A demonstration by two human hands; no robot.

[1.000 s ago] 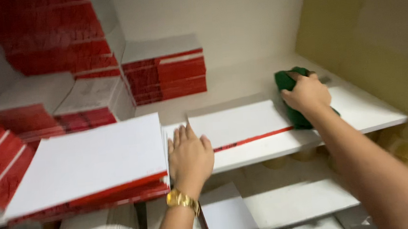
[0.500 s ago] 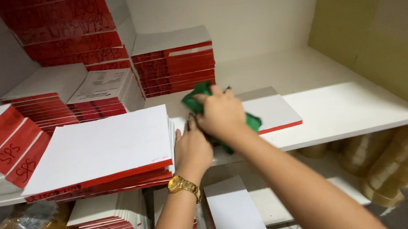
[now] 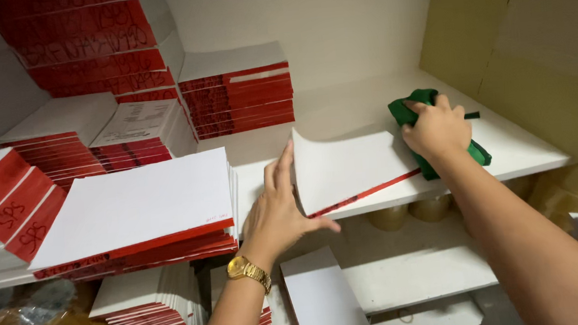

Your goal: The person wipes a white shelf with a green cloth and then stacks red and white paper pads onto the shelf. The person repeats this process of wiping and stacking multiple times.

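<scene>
Wiping step: right hand (image 3: 437, 129) clamps green cloth (image 3: 429, 113) on shelf (image 3: 522, 151), centre-right. Left hand (image 3: 279, 208), fingers spread, lifts white pad (image 3: 351, 168). Next: cloth under it, likely.

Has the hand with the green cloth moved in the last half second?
Yes. The right hand and its green cloth slid rightwards along the white shelf, from beside the big pad stack towards the cardboard wall.

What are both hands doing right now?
Left hand: open, fingers lifting the edge of a white pad with red spine.
Right hand: closed on a green cloth on the shelf.
</scene>
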